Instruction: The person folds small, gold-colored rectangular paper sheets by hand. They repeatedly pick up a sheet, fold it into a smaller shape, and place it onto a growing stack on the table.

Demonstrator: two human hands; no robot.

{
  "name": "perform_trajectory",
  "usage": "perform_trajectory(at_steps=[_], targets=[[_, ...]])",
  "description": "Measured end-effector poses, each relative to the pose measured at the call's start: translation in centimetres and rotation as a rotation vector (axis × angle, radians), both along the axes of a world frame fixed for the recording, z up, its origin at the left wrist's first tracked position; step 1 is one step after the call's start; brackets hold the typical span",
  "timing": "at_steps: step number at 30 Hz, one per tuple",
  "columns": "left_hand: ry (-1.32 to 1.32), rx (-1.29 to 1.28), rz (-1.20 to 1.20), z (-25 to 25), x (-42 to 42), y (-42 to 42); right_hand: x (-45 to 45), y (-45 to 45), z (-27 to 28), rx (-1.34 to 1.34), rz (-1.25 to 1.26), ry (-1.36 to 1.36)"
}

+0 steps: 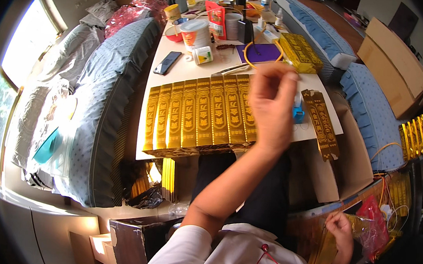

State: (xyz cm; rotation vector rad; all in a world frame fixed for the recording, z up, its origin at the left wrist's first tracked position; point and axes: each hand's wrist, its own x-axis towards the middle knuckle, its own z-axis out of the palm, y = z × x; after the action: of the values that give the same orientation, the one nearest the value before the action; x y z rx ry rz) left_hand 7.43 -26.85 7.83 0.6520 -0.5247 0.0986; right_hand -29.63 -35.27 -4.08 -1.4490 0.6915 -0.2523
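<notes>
My left hand (273, 105) is raised above the right end of a row of gold printed paper boxes (202, 110), fingers curled towards the thumb. It is blurred, and I cannot make out anything between the fingertips. The boxes stand side by side on the white table (144, 141). Just behind my left hand is a small blue object (298, 113), partly hidden. One gold printed strip (320, 123) with torn ends lies across the table's right edge. Low on the right, my right hand (340, 226) is half curled beside gold sheets (323, 248); whether it grips one is unclear.
Farther back are a phone (167, 63), a lidded tub (195, 34), a purple booklet (258, 53) and a gold-wrapped pack (301, 51). Blue-covered sofas (109, 60) flank the table. An open cardboard box (354, 158) sits below its right edge, near red plastic film (373, 226) and cables.
</notes>
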Motion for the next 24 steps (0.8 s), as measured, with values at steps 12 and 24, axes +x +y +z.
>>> perform_trajectory(at_steps=[12, 24], targets=[[0.039, 0.184, 0.279, -0.5, 16.6, 21.4, 22.1, -2.1, 9.4, -0.79, 0.239, -0.149], [0.339, 0.643, 0.602, -11.2, 26.5, 28.8, 44.9, -10.0, 8.4, -0.752, 0.725, -0.044]])
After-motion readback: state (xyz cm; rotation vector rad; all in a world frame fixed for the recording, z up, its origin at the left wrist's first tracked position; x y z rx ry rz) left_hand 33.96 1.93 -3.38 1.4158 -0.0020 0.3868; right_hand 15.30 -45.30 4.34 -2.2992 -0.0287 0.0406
